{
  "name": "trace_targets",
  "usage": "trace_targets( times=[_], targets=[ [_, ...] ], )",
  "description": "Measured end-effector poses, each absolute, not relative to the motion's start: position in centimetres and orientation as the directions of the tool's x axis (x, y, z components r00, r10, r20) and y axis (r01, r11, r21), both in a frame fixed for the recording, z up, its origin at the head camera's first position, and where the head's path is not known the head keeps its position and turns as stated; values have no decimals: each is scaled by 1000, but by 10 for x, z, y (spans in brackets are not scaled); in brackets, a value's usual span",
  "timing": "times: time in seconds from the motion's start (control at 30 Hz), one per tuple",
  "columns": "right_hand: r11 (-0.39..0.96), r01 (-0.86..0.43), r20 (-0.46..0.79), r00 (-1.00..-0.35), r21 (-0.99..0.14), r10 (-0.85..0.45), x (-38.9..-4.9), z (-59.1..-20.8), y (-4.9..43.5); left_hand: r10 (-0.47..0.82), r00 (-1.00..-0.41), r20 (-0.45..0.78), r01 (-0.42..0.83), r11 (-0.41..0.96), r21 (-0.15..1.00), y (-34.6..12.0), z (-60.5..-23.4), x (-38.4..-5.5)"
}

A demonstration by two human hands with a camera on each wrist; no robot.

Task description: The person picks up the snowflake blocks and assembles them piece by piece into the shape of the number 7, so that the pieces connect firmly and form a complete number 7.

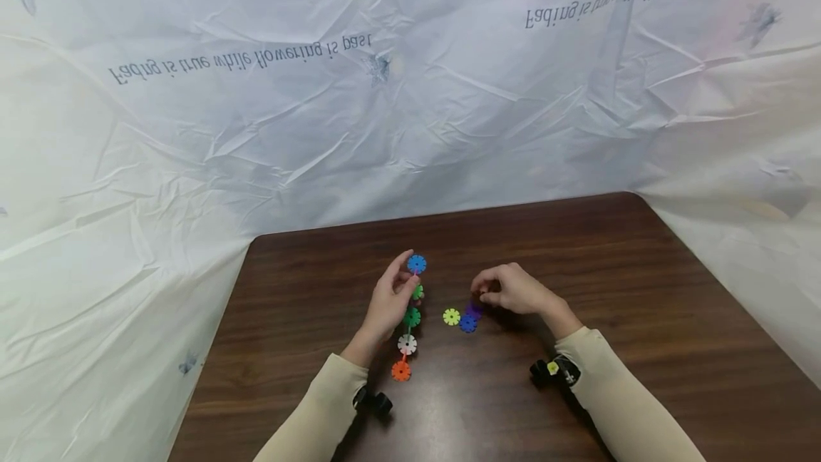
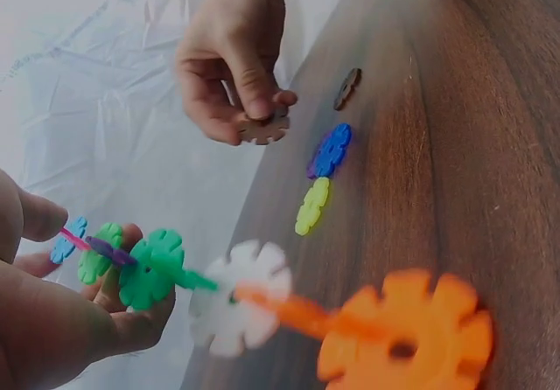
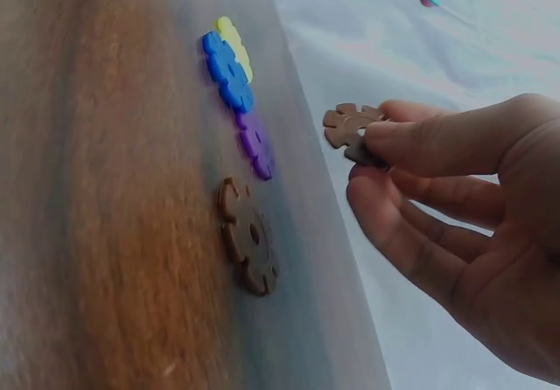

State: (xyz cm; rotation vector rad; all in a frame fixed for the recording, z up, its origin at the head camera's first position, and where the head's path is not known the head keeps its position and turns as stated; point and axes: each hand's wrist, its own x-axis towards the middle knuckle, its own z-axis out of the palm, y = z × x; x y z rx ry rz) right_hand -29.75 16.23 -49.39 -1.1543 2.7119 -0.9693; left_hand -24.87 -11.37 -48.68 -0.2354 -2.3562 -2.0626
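My left hand [image 1: 385, 309] grips the far part of a chain of interlocked notched plastic discs. The chain runs from a blue disc [image 1: 417, 263] through green discs and a white disc [image 1: 407, 345] to an orange disc [image 1: 401, 371] at the near end. In the left wrist view, pink and purple discs [image 2: 108, 250] show edge-on between the others. Between thumb and fingers, my right hand [image 1: 516, 289] pinches a single brown notched disc [image 3: 346, 128], held above the table and apart from the chain.
On the table [image 1: 577, 391] between the hands lie a yellow disc [image 1: 452, 316], a blue disc [image 1: 468, 324] and a purple disc [image 3: 255, 145], close together. Another brown disc [image 3: 247, 241] lies beside the purple one. A pale printed cloth [image 1: 449, 113] hangs behind the table.
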Motion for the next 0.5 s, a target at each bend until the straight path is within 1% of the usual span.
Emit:
trace_targets(
  times=[0.2, 0.4, 0.5],
  targets=[
    [515, -586, 240, -773, -626, -588, -298, -491, 156, 144, -987, 72, 85, 85, 993, -115, -481, -245],
    [470, -589, 288, -773, -658, -566, -298, -489, 149, 112, -987, 116, 133, 155, 979, -111, -462, -231],
    [445, -591, 308, -771, -673, -558, -298, -487, 145, 104, -987, 125, 140, 152, 978, -110, -461, -230]
  ],
)
